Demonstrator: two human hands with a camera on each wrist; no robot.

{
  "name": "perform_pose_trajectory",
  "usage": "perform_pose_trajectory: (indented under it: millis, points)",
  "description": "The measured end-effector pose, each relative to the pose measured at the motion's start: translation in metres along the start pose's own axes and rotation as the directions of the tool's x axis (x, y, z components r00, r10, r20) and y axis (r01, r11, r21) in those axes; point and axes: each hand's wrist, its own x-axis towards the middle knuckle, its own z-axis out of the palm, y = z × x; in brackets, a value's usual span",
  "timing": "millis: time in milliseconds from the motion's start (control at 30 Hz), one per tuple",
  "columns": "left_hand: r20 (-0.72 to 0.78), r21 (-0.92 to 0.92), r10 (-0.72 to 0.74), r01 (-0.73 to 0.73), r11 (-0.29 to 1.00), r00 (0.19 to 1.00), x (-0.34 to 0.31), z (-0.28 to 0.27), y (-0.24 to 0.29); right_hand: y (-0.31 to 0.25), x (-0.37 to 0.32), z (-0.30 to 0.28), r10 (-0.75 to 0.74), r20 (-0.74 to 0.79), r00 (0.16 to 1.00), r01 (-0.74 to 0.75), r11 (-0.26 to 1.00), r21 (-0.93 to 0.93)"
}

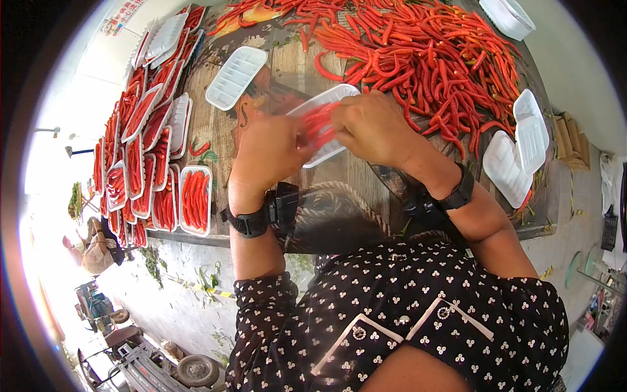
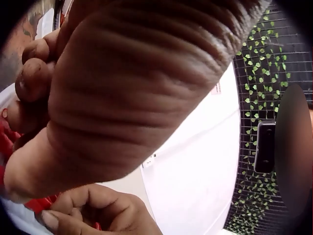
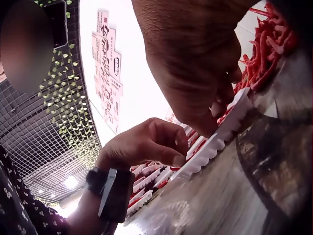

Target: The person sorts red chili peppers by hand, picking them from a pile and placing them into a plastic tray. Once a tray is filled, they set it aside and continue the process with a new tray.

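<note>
A white foam tray (image 1: 334,95) lies on the wooden table (image 1: 290,62) in front of me, with several red chillies (image 1: 319,123) in it, blurred in the head view. My left hand (image 1: 297,140) curls its fingers at the tray's left rim (image 3: 215,144) and holds it. My right hand (image 1: 339,124) reaches into the tray from the right, fingers bent down onto the chillies. In the right wrist view the left hand (image 3: 171,147) has its thumb at the rim and the right hand (image 3: 220,105) dips into the tray. The left wrist view shows mostly the left hand (image 2: 29,83), close up.
A big heap of loose red chillies (image 1: 424,59) covers the far right of the table. Filled trays (image 1: 153,163) are stacked in rows on the left. Empty trays lie at the far middle (image 1: 236,77), right edge (image 1: 522,147) and top right (image 1: 508,16).
</note>
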Motion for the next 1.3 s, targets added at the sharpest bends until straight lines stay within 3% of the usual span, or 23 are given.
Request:
perform_pose_trajectory:
  millis: [200, 400, 467, 533, 667, 767, 867, 1300]
  points:
    - [-0.031, 0.089, -0.031, 0.033, 0.995, 0.999, 0.001, 0.001, 0.003, -0.001, 0.000, -0.001, 0.028, 0.018, 0.999, -0.029, 1.000, 0.012]
    - [-0.028, 0.069, -0.012, 0.014, 0.998, 1.000, 0.001, -0.001, 0.004, 0.005, 0.001, -0.008, 0.035, 0.073, 0.997, -0.039, 0.998, 0.043]
    - [-0.034, -0.026, -0.037, 0.036, 0.999, 0.999, 0.001, -0.001, 0.002, 0.011, 0.003, -0.021, 0.059, 0.109, 0.992, -0.067, 0.995, 0.073]
    - [-0.023, -0.028, -0.069, 0.068, 0.997, 0.997, 0.000, -0.006, 0.006, 0.026, 0.003, -0.044, 0.233, 0.056, 0.971, -0.234, 0.972, 0.017]
    - [-0.038, -0.047, -0.084, 0.082, 0.996, 0.996, 0.000, -0.005, 0.004, 0.075, -0.013, -0.084, 0.325, -0.205, 0.923, -0.355, 0.926, -0.129]
    - [-0.071, -0.039, -0.034, 0.031, 0.999, 0.997, 0.001, -0.002, 0.001, 0.089, -0.022, -0.108, 0.590, -0.137, 0.796, -0.603, 0.747, -0.280]
    - [-0.071, -0.037, -0.037, 0.034, 0.999, 0.997, 0.002, 0.000, 0.000, 0.094, -0.025, -0.108, 0.653, -0.085, 0.753, -0.639, 0.695, -0.329]
    - [-0.064, -0.033, -0.015, 0.013, 0.999, 0.998, 0.002, -0.003, 0.003, 0.100, -0.025, -0.084, 0.546, -0.144, 0.825, -0.543, 0.697, -0.469]
